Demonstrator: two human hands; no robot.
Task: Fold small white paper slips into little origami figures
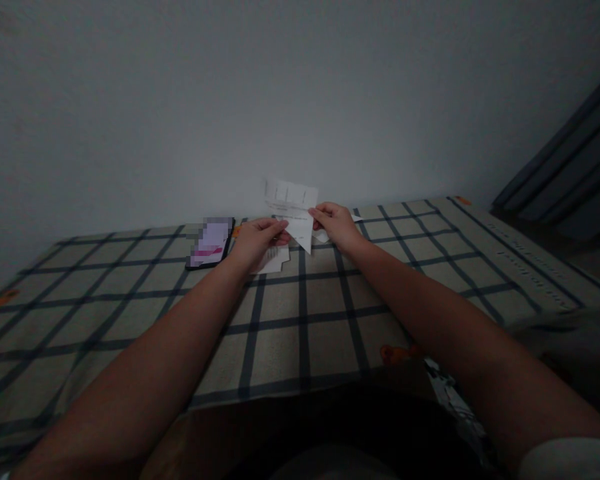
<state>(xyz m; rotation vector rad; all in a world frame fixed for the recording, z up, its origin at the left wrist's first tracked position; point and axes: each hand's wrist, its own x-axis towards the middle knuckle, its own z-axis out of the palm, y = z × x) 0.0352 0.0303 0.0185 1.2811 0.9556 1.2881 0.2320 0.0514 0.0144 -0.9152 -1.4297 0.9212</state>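
Note:
A creased, printed sheet of paper [300, 215] is held up above the table between my two hands. My left hand [258, 239] pinches its lower left edge between thumb and fingers. At the right edge, my right hand [334, 221] grips it the same way. The sheet's lower end comes to a slanted point. Under my left hand lie more paper pieces [271, 261], partly covered by the hand. Behind my right hand another white paper piece [322, 236] shows in part.
A phone [211, 243] with a lit, blurred screen lies left of my left hand. A checked cloth [300, 347] covers the table, which stands against a pale wall [280, 93]. Dark curtain fabric [570, 160] hangs at the right.

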